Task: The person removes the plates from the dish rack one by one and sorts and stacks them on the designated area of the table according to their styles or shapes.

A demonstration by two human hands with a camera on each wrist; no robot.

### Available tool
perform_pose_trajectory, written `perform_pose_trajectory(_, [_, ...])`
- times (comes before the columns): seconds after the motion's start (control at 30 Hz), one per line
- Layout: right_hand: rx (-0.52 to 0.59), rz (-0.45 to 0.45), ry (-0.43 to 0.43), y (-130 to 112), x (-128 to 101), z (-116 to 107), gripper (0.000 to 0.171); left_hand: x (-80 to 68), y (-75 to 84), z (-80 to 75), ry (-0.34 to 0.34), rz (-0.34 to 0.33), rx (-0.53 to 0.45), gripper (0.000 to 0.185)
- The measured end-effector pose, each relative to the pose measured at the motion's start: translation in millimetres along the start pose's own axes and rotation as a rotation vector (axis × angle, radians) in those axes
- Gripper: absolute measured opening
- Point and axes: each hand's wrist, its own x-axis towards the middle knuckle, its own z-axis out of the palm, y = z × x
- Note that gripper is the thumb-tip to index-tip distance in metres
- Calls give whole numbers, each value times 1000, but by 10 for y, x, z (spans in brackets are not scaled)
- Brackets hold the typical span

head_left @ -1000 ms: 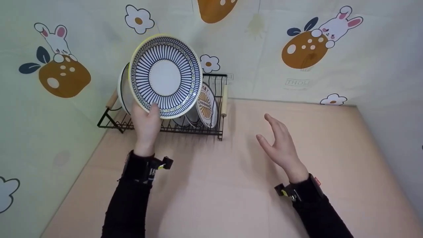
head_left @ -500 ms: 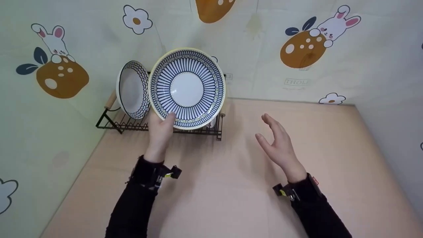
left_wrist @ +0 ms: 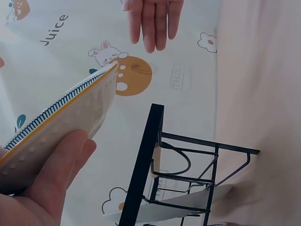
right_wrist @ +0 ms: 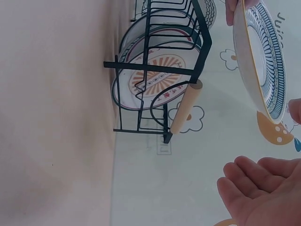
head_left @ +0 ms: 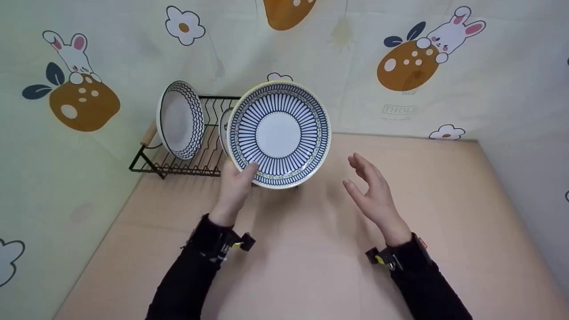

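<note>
A round plate (head_left: 278, 134) with dark blue radial stripes and a yellow rim is raised in front of the dish rack, its face toward the head camera. My left hand (head_left: 234, 189) grips it at the lower left edge, thumb over the rim and fingers behind. From the left wrist view the underside of the plate (left_wrist: 70, 125) shows, fingers spread against it. To the right of the plate, apart from it, my right hand (head_left: 375, 200) hovers with fingers extended and nothing in it. The right wrist view sees that palm (right_wrist: 263, 193) below the tilted plate (right_wrist: 256, 66).
The black wire dish rack (head_left: 186, 170) with wooden handles stands at the back left. A wavy-patterned bowl (head_left: 180, 120) leans in its left end. Several plates (right_wrist: 157, 77) stand upright at its right end, mostly hidden in the head view. A printed cloth wall (head_left: 346, 98) rises behind.
My left hand has carried the striped plate right and lower, from before the rack's left part to over its right end. The bowl has come into sight. My right hand has barely moved.
</note>
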Motion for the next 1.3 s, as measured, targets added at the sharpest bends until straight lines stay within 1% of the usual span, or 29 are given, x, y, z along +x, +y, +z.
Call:
perform_pose_trajectory(0.1, [29, 11, 2, -23, 1, 3, 63, -29, -17, 50, -8, -22, 5, 52])
perform_pose_trajectory(0.37, [162, 23, -8, -51, 4, 24, 60, -110, -105, 168, -53, -97, -56, 57])
perform_pose_trajectory(0.6, [197, 39, -11, -73, 3, 20, 56, -160, -183, 266, -112, -127, -80, 57])
perform_pose_trajectory(0.73, [250, 39, -19, -63, -6, 17, 52, -191, -207, 326, -147, -139, -83, 59])
perform_pose_trajectory(0.87, [268, 81, -19, -59, -21, 3, 45, -224, -201, 380, -172, -162, -84, 59])
perform_pose_trajectory(1.0, [281, 112, -18, -61, -36, -22, 37, -238, -211, 421, -182, -178, -96, 57])
perform_pose_trajectory(1.07, [281, 104, -15, -60, -41, -33, 37, -240, -223, 437, -186, -181, -108, 58])
perform_pose_trajectory(1.13, [264, 89, -9, -61, -47, -42, 37, -247, -229, 451, -185, -204, -114, 58])
perform_pose_trajectory(1.3, [270, 67, 9, -76, -70, -66, 39, -264, -211, 480, -205, -249, -116, 58])
